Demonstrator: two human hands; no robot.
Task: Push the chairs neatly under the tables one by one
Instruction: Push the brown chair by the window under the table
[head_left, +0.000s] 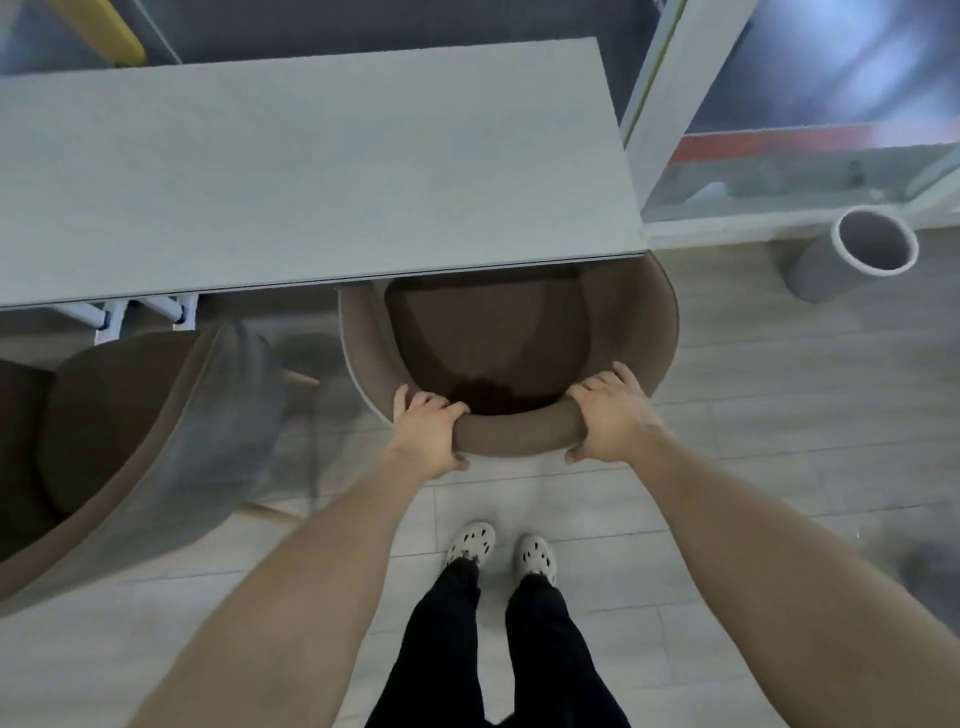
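At table (311, 171) edge, right end: brown chair (509, 343) partly under, seat front hidden beneath top. Left hand (428, 434) and right hand (610, 418) clamped on backrest rim, fingers curled over inside, thumbs behind. Step in hand, by look: pushing this chair in. Next move likely calls for straight, even shove, both hands. Count: two chairs, second chair (119, 447) at left, angled, blurred, well out; one table; one grey bin (852, 260) right.

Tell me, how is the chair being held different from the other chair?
The held chair sits partly under the table; the left chair stands clear of it. Both hands, left hand and right hand, grip the held chair; nobody touches the left chair. Both are brown with curved backs.
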